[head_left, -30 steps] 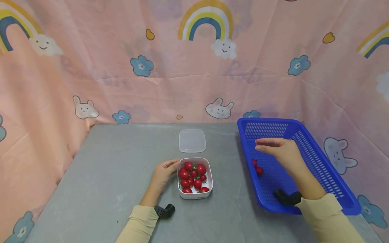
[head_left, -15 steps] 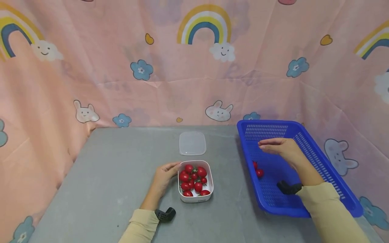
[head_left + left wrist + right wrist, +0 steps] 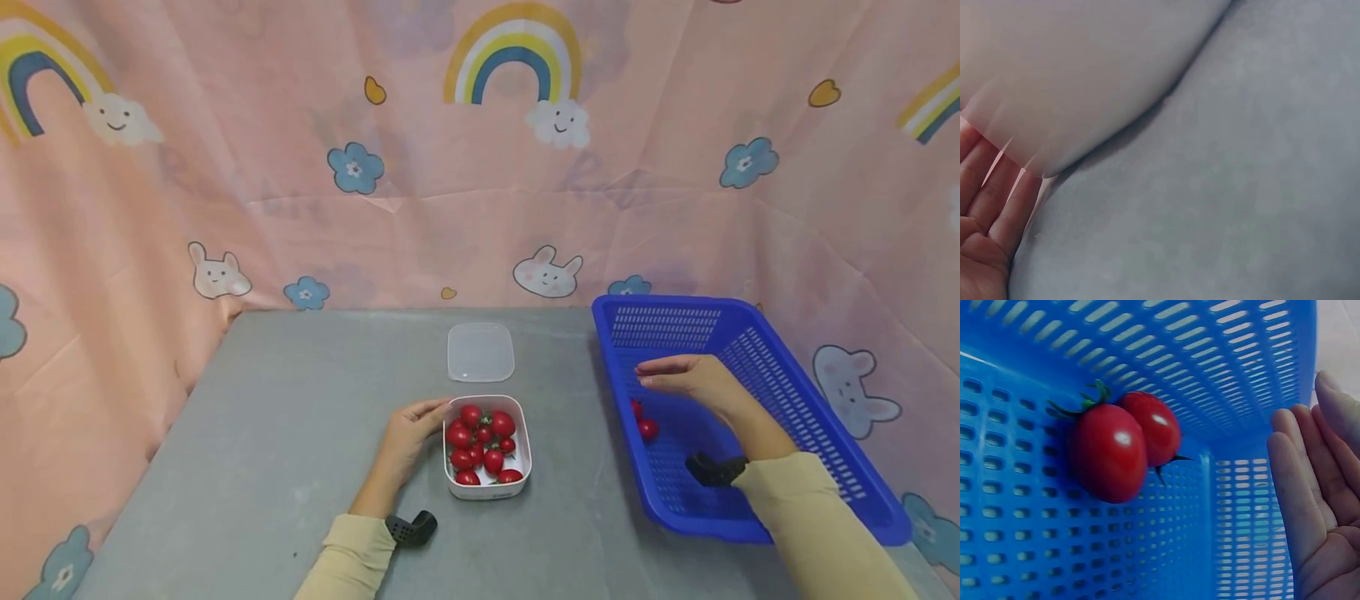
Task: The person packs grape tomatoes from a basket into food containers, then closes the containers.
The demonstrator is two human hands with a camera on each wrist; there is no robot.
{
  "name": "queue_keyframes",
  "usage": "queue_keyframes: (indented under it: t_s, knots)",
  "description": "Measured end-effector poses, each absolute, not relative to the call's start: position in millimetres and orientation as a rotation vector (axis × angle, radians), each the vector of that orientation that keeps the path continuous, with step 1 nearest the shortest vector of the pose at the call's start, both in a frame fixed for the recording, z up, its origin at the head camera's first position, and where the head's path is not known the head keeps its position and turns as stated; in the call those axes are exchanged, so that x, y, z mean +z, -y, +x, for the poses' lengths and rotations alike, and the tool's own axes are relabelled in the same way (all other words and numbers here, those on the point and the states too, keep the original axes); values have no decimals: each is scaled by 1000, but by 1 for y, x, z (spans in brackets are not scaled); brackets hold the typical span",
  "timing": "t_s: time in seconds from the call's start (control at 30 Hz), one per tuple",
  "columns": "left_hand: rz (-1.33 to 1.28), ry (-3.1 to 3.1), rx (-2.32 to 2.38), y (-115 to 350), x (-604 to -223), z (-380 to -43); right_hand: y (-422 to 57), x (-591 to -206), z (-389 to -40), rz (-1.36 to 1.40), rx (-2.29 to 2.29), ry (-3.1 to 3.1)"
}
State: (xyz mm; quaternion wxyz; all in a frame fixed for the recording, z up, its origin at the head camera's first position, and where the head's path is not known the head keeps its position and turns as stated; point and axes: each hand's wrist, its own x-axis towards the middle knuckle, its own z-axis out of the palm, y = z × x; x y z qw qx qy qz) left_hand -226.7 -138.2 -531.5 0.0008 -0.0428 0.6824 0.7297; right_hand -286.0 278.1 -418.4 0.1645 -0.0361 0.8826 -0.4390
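My left hand (image 3: 407, 433) rests beside the white box (image 3: 489, 490), its fairly straight fingers touching the box's left wall. In the left wrist view the fingers (image 3: 997, 194) lie along the pale wall. Several red cherry tomatoes (image 3: 493, 460) with green stems sit inside the box. Over the blue basket (image 3: 647, 492) hovers my right hand (image 3: 708, 387), holding nothing. Its fingers are extended and the thumb stands apart, as the right wrist view shows. Two tomatoes (image 3: 1110, 453) lie together by the basket's left wall, just below and apart from the fingertips.
A clear flat lid (image 3: 481, 353) lies on the grey table (image 3: 300, 442) behind the box. The basket's perforated walls rise around the right hand. A pink printed curtain (image 3: 420, 242) hangs along the back and sides.
My right hand has come down a little toward the two tomatoes in the basket. The left hand stays at the box. The head view has shifted slightly.
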Motion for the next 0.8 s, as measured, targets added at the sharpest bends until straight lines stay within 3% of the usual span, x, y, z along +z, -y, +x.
queue_keyframes:
  t_s: [0.8]
  knots:
    - [-134,-2172,2259,138,-531,-226,-271,-442,-291,-162,-1056,-2542]
